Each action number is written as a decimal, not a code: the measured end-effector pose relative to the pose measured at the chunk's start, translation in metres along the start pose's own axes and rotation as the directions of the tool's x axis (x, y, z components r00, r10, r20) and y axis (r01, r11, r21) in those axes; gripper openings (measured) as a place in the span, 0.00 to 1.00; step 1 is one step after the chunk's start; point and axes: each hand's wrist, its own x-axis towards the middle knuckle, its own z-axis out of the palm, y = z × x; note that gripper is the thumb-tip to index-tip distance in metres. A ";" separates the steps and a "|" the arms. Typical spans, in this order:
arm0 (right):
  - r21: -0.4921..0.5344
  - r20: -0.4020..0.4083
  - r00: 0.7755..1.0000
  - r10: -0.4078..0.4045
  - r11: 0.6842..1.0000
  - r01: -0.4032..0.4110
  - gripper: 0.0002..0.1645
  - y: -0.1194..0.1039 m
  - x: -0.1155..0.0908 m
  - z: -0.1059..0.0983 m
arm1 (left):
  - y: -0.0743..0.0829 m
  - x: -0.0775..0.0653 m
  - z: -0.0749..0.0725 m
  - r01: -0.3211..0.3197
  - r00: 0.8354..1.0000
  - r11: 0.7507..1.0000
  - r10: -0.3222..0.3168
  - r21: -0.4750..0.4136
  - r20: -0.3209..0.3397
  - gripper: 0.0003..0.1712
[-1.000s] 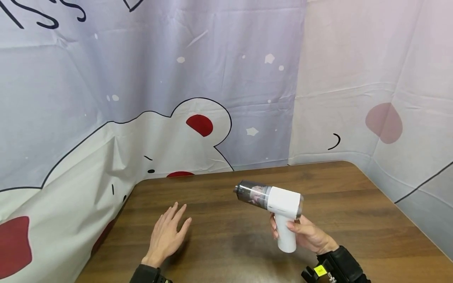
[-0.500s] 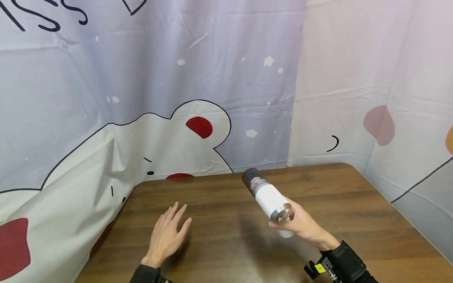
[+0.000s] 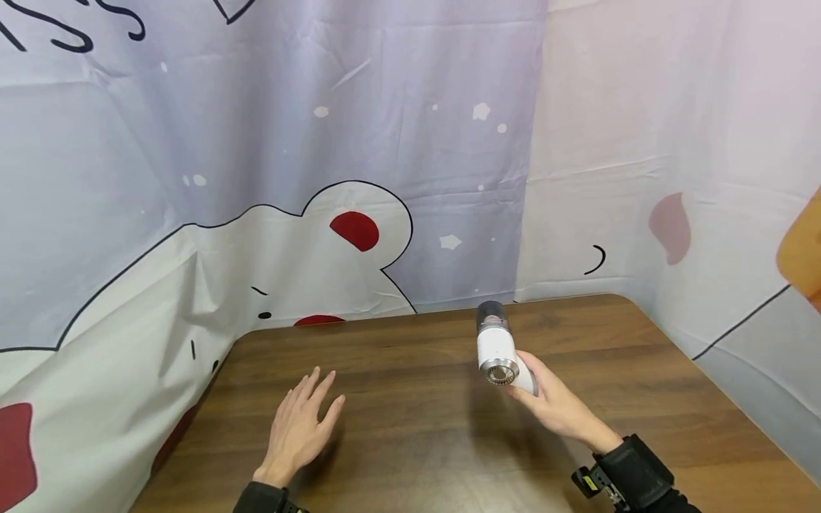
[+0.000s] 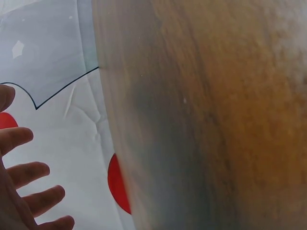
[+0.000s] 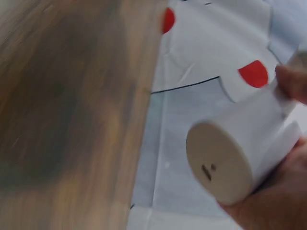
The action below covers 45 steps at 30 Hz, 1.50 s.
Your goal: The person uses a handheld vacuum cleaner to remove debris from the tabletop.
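My right hand (image 3: 556,405) grips the handle of a white handheld vacuum cleaner (image 3: 497,348) above the table. The vacuum's smoky clear dust cup (image 3: 492,315) points toward the back wall, and its round silver vent (image 3: 499,372) faces me. In the right wrist view, the flat end of the handle (image 5: 218,163) is visible, with a small dark slot and dot on it; fingers wrap round the handle's far part. My left hand (image 3: 298,431) is at the left over the table, fingers straight and spread, holding nothing. In the left wrist view its fingers (image 4: 36,201) are apart from any object.
A brown wood-grain table (image 3: 398,399) with rounded far corners lies under both hands. Printed cloth (image 3: 410,142) hangs behind it and along both sides, meeting the table's back edge. Each wrist wears a black strap (image 3: 635,470).
My right hand has turned the vacuum from lying sideways, dust cup to the left, to pointing away from me. Its silver vent has come round to face me. The left hand has stayed put.
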 end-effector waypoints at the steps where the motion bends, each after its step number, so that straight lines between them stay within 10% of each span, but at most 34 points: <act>1: -0.035 -0.022 1.000 0.019 0.999 -0.019 0.29 0.003 -0.001 -0.002 | 0.001 0.001 0.000 -0.003 1.000 1.000 0.003 0.000 -0.003 0.33; 14: -0.297 -0.272 0.901 0.339 0.861 -0.414 0.36 0.039 -0.021 -0.054 | 0.014 0.016 0.013 -0.049 0.999 0.999 0.049 -0.024 0.008 0.32; 30: -0.352 -0.391 0.748 0.536 0.664 -0.660 0.45 0.085 -0.052 -0.107 | 0.020 0.025 0.014 -0.082 0.997 0.996 0.082 -0.036 -0.003 0.32; 45: -0.367 -0.386 0.750 0.538 0.656 -0.660 0.42 0.100 -0.053 -0.126 | 0.032 0.034 0.028 -0.131 0.991 0.991 0.131 -0.030 0.010 0.31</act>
